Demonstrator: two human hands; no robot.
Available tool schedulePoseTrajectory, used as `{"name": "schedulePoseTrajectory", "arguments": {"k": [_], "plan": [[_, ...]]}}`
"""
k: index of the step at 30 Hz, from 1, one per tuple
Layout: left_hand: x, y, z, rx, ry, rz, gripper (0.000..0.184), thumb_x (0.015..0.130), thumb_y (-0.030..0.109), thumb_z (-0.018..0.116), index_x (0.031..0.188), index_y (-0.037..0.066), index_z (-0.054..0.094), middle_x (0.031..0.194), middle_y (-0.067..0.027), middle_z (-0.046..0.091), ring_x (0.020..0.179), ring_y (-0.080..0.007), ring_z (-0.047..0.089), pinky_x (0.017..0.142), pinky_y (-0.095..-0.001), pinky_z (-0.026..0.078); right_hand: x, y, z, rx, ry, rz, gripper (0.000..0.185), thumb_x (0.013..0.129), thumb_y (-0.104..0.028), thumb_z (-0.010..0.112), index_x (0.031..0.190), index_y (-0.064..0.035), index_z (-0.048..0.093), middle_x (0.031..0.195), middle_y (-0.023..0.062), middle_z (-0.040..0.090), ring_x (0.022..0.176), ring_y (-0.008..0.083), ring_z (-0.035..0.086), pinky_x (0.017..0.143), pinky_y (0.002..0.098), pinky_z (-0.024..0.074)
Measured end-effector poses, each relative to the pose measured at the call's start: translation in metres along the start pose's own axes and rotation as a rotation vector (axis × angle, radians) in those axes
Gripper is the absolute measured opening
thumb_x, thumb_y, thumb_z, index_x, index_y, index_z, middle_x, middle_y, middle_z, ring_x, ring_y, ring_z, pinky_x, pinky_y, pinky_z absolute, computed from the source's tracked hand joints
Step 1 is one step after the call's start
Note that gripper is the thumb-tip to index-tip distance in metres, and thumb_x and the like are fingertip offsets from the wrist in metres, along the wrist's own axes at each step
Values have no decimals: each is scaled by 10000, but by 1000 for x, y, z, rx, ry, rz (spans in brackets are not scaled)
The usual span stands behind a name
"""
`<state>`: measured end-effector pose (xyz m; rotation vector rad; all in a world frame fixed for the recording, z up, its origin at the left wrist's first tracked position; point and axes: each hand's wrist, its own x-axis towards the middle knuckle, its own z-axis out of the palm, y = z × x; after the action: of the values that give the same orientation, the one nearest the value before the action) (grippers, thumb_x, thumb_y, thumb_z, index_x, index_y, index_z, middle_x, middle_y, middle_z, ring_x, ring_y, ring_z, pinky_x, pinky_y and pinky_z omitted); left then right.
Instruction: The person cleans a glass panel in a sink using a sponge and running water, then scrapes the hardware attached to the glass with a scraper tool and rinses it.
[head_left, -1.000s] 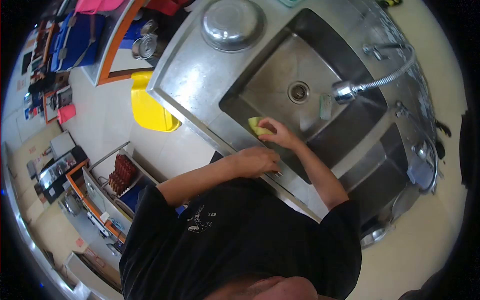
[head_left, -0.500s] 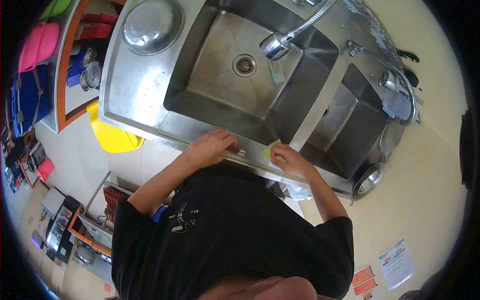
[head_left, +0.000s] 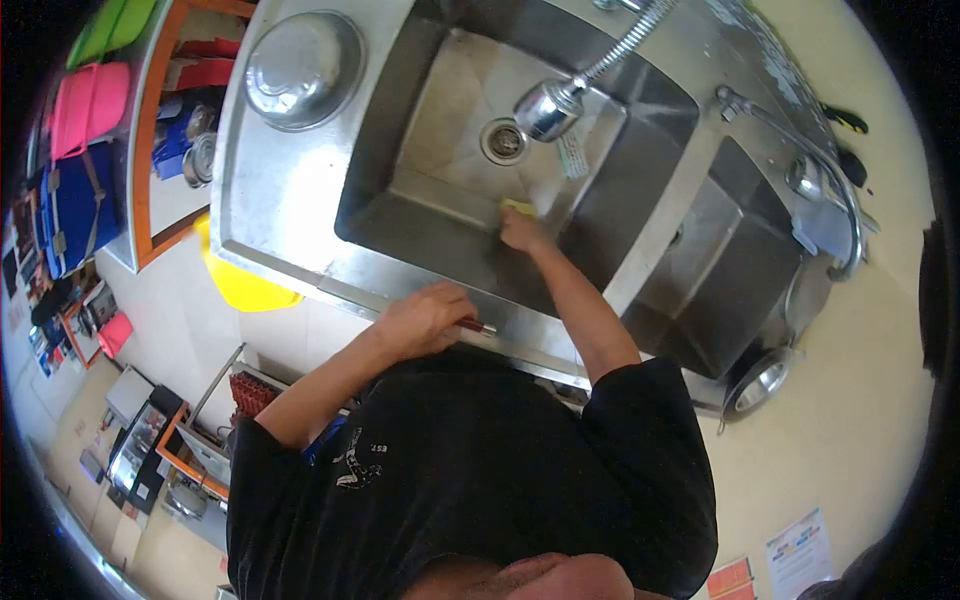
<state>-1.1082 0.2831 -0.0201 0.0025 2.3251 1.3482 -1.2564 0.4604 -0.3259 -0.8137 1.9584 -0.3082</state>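
My left hand (head_left: pixel 425 318) rests at the front edge of the steel counter (head_left: pixel 345 280), its fingers closed round a slim red-brown object (head_left: pixel 477 326) with a shiny end. Inside the large sink basin (head_left: pixel 450 205), my right hand (head_left: pixel 524 232) grips a yellow sponge (head_left: pixel 518 207) low in the basin, below the drain (head_left: pixel 504 142) in the view. A pale green-and-white bar (head_left: pixel 573 157) lies in the basin to the right of the drain. Over the basin hangs a chrome spray head (head_left: pixel 548 110).
An upturned metal bowl (head_left: pixel 305 70) sits on the counter's left part. On the right are a second basin (head_left: pixel 690 265), a curved faucet (head_left: pixel 790 135) and a strainer (head_left: pixel 757 388). A yellow bin (head_left: pixel 245 275) stands on the floor at left.
My right hand has moved with the sponge from the sink's front rim into the large basin. My left hand stays by the front edge. The view has shifted since the earliest frame.
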Motion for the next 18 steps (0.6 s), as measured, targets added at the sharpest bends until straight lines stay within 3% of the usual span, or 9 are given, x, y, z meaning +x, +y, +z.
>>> {"name": "schedulePoseTrajectory", "arguments": {"k": [2, 3, 7, 10, 12, 15, 18], "plan": [[-1, 3, -1, -14, -19, 14, 294, 729, 75, 694, 1018, 77, 643, 965, -98, 598, 1015, -310, 581, 892, -425, 495, 12, -86, -17, 232, -149, -89, 417, 836, -149, 533, 1240, -48, 560, 1210, 235, 626, 1109, 401, 604, 922, 447, 493], [-3, 3, 2, -12, -38, 12, 298, 730, 78, 695, 1022, 79, 641, 967, -98, 595, 1018, -309, 579, 893, -426, 494, 26, -113, -5, 328, -105, -242, 447, 853, -184, 605, 1283, -70, 551, 1182, 206, 646, 1077, 377, 625, 927, 417, 496], [0, 1, -1, 8, -13, 35, 298, 740, 88, 696, 1032, 86, 637, 982, -98, 585, 1026, -303, 574, 895, -426, 492, -10, -214, -37, 669, -127, -876, 432, 889, -210, 659, 1286, -62, 575, 1145, 132, 655, 1045, 264, 629, 927, 361, 489], [3, 3, -2, 5, 24, 50, 277, 757, 100, 696, 1027, 86, 636, 994, -100, 583, 1018, -303, 581, 889, -426, 496, -49, -205, -68, 677, -382, -771, 331, 903, -165, 646, 1210, -44, 616, 1132, 107, 645, 1060, 219, 605, 935, 347, 479], [6, 2, 2, -13, 49, 67, 264, 767, 108, 696, 1022, 84, 635, 993, -102, 582, 1004, -310, 587, 877, -431, 500, -71, -166, -93, 568, -447, -654, 267, 885, -133, 662, 1129, -26, 640, 1073, 102, 644, 1021, 190, 596, 910, 333, 479], [9, -3, 3, -34, 93, 90, 249, 774, 114, 696, 1012, 79, 634, 978, -108, 579, 978, -325, 596, 851, -442, 506, -127, -101, -136, 508, -562, -520, 291, 865, -162, 706, 1130, -49, 665, 1038, 93, 674, 990, 188, 620, 891, 349, 484], [7, -3, 6, -57, 85, 91, 280, 758, 102, 702, 1019, 64, 609, 971, -131, 568, 968, -346, 587, 850, -453, 493, -174, -93, -152, 445, -574, -388, 285, 865, -171, 712, 1122, -51, 671, 1035, 90, 679, 982, 179, 617, 882, 336, 484]]}}
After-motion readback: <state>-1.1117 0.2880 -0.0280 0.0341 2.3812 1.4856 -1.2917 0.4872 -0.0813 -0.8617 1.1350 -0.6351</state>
